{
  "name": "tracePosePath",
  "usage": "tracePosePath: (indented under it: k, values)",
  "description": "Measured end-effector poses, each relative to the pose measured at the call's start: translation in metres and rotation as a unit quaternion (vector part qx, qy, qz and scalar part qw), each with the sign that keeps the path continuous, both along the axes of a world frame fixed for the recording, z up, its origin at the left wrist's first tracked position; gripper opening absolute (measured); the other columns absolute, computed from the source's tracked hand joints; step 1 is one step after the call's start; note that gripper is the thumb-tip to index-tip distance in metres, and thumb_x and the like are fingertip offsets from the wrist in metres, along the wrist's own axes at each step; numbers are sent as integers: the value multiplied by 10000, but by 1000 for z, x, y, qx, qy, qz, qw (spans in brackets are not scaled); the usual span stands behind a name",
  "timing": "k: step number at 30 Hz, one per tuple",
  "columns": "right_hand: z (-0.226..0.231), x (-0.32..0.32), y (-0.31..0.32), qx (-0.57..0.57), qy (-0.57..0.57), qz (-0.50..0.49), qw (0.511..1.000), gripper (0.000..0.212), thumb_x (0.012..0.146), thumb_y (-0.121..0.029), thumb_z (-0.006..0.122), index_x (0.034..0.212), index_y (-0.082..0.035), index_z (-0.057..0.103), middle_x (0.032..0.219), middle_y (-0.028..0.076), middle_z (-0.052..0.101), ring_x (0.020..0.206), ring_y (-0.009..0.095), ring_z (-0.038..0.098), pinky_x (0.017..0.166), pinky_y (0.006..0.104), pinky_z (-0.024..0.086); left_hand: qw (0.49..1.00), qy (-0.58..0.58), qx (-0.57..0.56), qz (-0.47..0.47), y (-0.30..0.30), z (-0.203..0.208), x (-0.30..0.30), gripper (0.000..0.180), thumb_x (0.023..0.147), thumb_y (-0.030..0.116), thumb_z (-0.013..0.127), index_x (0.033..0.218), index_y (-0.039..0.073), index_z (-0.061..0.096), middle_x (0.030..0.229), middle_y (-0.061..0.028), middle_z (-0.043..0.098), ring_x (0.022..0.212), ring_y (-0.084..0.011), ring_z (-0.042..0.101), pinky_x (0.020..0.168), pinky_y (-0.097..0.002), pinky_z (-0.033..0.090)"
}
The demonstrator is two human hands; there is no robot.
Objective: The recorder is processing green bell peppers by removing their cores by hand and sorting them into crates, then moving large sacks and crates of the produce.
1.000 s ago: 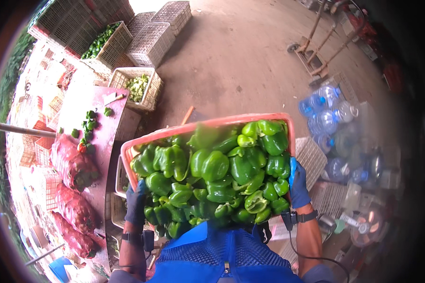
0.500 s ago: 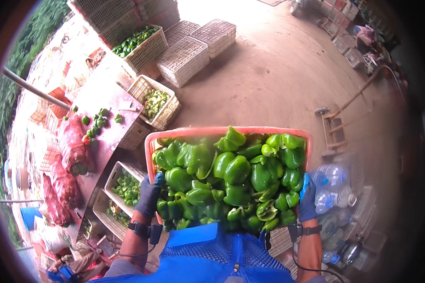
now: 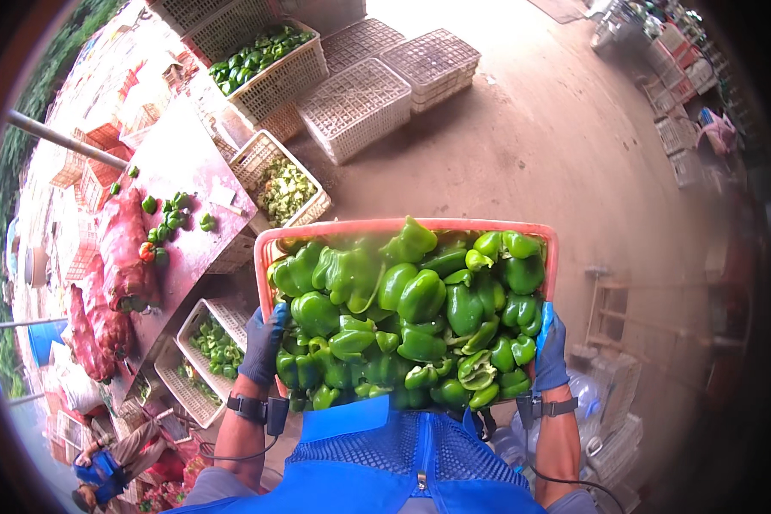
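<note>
A pinkish-red plastic crate point(image 3: 403, 226), heaped with green bell peppers point(image 3: 421, 296), is held level in front of my body. My left hand point(image 3: 264, 344), in a dark blue glove, grips the crate's left side. On the opposite side my right hand point(image 3: 552, 349), gloved in the same blue, is closed on the crate's wall. The undersides of both hands and most of their fingers are hidden by the crate. Some peppers are split or broken.
To the left is a pink-topped table point(image 3: 206, 171) with loose peppers and red mesh sacks point(image 3: 127, 248). Further ahead stand stacked pale crates point(image 3: 355, 107) and a pepper-filled crate point(image 3: 283, 77). A hand trolley point(image 3: 612, 313) and large plastic bottles point(image 3: 578, 394) lie right. Another person point(image 3: 111, 471) is lower left.
The view has shifted so the stacked crates ahead appear nearer and further right. Both hands keep hold of the pepper crate, which sits slightly higher and more to the left in the picture.
</note>
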State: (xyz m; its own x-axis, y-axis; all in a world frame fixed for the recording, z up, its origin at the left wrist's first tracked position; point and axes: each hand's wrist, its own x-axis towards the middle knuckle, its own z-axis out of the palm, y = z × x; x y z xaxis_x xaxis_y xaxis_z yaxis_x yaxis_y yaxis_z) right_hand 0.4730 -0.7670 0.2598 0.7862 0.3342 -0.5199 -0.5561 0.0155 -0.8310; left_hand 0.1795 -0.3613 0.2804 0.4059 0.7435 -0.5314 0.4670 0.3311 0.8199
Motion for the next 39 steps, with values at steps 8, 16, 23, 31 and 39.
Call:
tracePosePath:
  k: [8, 16, 23, 31, 39]
  values:
    - [7, 146, 113, 29, -12, 89, 996, 298, 1032, -274, 421, 1085, -54, 616, 989, 23, 648, 860, 133, 618, 782, 296, 526, 993, -47, 5, 108, 27, 20, 81, 250, 941, 217, 611, 1099, 23, 616, 917, 11, 630, 760, -59, 560, 669, -234, 486]
    - [-6, 250, 238, 8, -50, 213, 976, 323, 1027, -326, 435, 1102, -57, 599, 1009, 39, 642, 883, 143, 624, 811, 326, 540, 977, -68, 11, 203, 69, 31, 114, 259, 946, 239, 605, 1096, 28, 603, 884, 11, 620, 747, -62, 573, 645, -227, 484]
    - [-29, 294, 333, -69, -89, 268, 957, 318, 1029, -314, 441, 1041, -53, 623, 955, 20, 631, 842, 108, 585, 768, 304, 515, 963, -94, -27, 253, 141, 22, 148, 258, 945, 242, 613, 1096, 33, 599, 899, 4, 635, 751, -77, 601, 645, -237, 504]
    - [-15, 347, 448, -31, -59, 283, 957, 322, 1029, -315, 444, 1067, -47, 618, 973, 19, 632, 849, 100, 592, 764, 292, 521, 960, -86, -10, 267, 223, 28, 194, 300, 955, 241, 603, 1162, 24, 594, 975, -17, 650, 815, -89, 616, 694, -239, 511]
    - [-16, 391, 530, 26, -42, 293, 955, 315, 1034, -290, 435, 1067, -37, 620, 985, 27, 636, 856, 101, 593, 759, 284, 515, 953, -83, 3, 292, 282, 46, 236, 244, 948, 221, 608, 1088, 22, 622, 938, -5, 652, 771, -75, 606, 666, -232, 501]
